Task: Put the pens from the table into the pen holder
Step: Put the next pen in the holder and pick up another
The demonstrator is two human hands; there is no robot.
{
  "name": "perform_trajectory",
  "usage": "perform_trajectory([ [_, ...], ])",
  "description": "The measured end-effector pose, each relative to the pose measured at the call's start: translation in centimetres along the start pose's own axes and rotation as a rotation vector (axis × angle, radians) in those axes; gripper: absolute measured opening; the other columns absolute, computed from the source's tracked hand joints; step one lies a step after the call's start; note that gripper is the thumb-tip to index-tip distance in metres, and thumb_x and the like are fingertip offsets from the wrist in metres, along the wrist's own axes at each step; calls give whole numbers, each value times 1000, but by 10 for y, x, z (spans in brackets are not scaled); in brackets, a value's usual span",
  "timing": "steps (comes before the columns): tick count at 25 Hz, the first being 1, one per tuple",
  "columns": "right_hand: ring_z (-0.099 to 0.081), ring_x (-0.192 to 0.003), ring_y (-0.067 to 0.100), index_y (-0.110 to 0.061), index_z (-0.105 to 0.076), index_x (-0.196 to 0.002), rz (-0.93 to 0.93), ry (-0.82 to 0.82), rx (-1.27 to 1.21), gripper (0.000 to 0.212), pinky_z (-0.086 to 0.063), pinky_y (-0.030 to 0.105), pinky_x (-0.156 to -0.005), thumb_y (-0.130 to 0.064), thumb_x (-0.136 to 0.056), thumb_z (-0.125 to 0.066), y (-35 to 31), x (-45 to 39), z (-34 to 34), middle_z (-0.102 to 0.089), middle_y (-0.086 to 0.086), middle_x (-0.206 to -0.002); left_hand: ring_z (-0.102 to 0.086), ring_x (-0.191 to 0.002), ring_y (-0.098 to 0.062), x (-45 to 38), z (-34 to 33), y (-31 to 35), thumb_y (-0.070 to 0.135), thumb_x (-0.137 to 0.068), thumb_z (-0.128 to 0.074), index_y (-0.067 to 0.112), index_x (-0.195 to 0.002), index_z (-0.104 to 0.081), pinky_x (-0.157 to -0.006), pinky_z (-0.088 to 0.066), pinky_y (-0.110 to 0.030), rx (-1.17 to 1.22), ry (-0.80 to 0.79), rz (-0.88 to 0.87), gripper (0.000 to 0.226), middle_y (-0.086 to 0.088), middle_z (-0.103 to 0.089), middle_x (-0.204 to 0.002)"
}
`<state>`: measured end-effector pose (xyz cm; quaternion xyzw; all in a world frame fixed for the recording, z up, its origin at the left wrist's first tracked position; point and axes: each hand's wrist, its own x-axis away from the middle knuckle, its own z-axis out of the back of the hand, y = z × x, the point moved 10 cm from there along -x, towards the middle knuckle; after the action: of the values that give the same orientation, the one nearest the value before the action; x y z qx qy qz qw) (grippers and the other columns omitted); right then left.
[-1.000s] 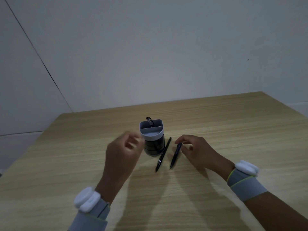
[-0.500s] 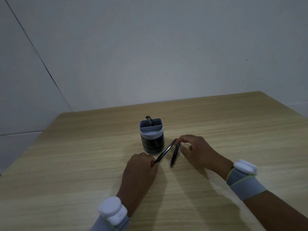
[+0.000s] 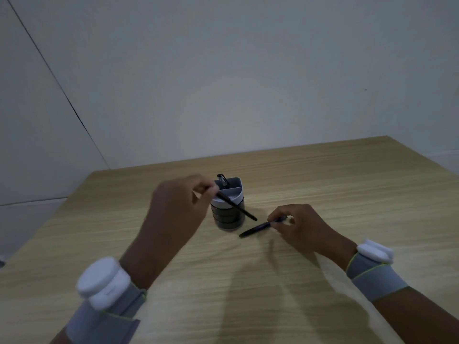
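Note:
A round pen holder (image 3: 229, 214) with a grey divided top and dark body stands mid-table. One pen (image 3: 222, 180) with a metal clip stands in its back compartment. My left hand (image 3: 178, 209) is raised just left of the holder and pinches a black pen (image 3: 238, 207), which slants down to the right across the holder's front. My right hand (image 3: 300, 227) is to the right of the holder, its fingers closed on one end of a dark pen (image 3: 260, 227) whose other end points left, low over the table.
The wooden table (image 3: 323, 184) runs back to a plain white wall; its left edge and far right corner are in view. Both wrists carry grey bands with white pods.
My left hand has lifted the black pen off the table up to the holder's rim. My right hand has swung its pen round to lie nearly sideways.

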<state>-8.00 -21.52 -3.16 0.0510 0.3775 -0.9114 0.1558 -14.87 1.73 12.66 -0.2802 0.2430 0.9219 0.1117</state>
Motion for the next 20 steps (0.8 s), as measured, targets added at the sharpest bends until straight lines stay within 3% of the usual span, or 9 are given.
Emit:
perform_trajectory([
  [2, -64, -87, -11, -20, -81, -99, 10, -4, 1, 13, -43, 2, -78, -18, -88, -76, -2, 0, -2, -79, -8, -98, -67, -62, -5, -14, 26, 0, 31, -90, -74, 25, -92, -81, -64, -47, -24, -16, 48, -6, 9, 16, -73, -74],
  [4, -67, -90, -5, -20, -80, -100, 33, -6, 25, 14, -45, 5, -79, -19, -88, -75, -6, -1, -3, -79, -7, -99, -68, -65, -3, -25, 55, -2, 33, -90, -73, 26, -92, -80, -66, -47, -23, -39, 113, -25, 10, 17, -70, -73],
  [8, -66, -103, 14, -22, -77, -109, 85, -54, 162, 20, -50, 33, -92, -28, -92, -69, -17, -2, -10, -78, -5, -106, -66, -63, -1, -36, 89, -19, 35, -92, -71, 28, -95, -79, -72, -51, -27, -95, 220, -29, 12, 14, -71, -74],
  [14, -58, -119, 20, -22, -72, -126, 127, -116, 270, 34, -46, 36, -99, -34, -94, -66, -33, -9, -30, -73, -3, -126, -67, -59, -12, -43, 44, -51, 30, -90, -74, 22, -93, -80, -70, -43, -24, -74, 203, 23, 11, 12, -69, -72],
  [18, -61, -115, 24, -24, -75, -119, 147, -158, 343, 28, -51, 39, -92, -34, -96, -63, -37, -12, -37, -74, -4, -122, -60, -58, 6, -46, 11, -64, 29, -89, -75, 22, -92, -81, -62, -43, -17, -16, 173, 43, 9, 15, -66, -70],
  [20, -61, -112, 24, -27, -76, -115, 164, -173, 385, 25, -52, 40, -89, -35, -97, -60, -40, -10, -40, -74, -6, -120, -62, -58, 3, -46, -6, -67, 28, -88, -76, 20, -92, -81, -62, -46, -20, 0, 140, 51, 10, 15, -67, -70],
])
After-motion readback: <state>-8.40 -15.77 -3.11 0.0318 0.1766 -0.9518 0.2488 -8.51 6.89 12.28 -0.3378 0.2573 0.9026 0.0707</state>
